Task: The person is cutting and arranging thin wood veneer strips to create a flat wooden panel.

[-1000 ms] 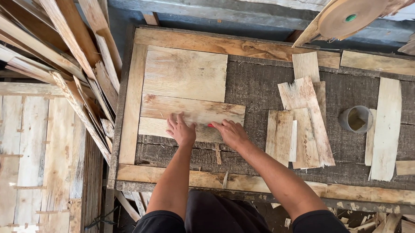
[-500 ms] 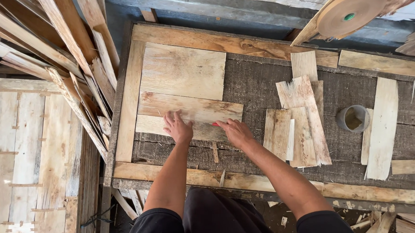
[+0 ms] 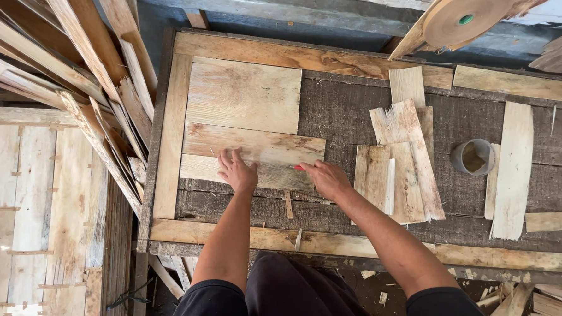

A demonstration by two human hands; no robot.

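My left hand (image 3: pixel 237 171) lies flat, fingers spread, on a thin wood veneer strip (image 3: pixel 255 146) on the dark worktable (image 3: pixel 348 111). My right hand (image 3: pixel 327 179) rests at the strip's right end, its fingers closed on a small red-tipped tool (image 3: pixel 298 168) that touches the strip's lower edge. A larger veneer sheet (image 3: pixel 243 93) lies just beyond the strip, butted against it. A long narrow veneer piece (image 3: pixel 168 137) runs along the left side of both.
A stack of loose veneer pieces (image 3: pixel 398 165) sits right of my right hand, then a small grey cup (image 3: pixel 473 157) and a long pale veneer slat (image 3: pixel 512 167). A brown tape roll (image 3: pixel 467 11) hangs top right. Wood strips (image 3: pixel 69 72) and boards (image 3: pixel 18 207) pile at left.
My right hand has slid a little to the right along the strip's lower edge. My left hand stays pressed on the strip. The view has shifted slightly.
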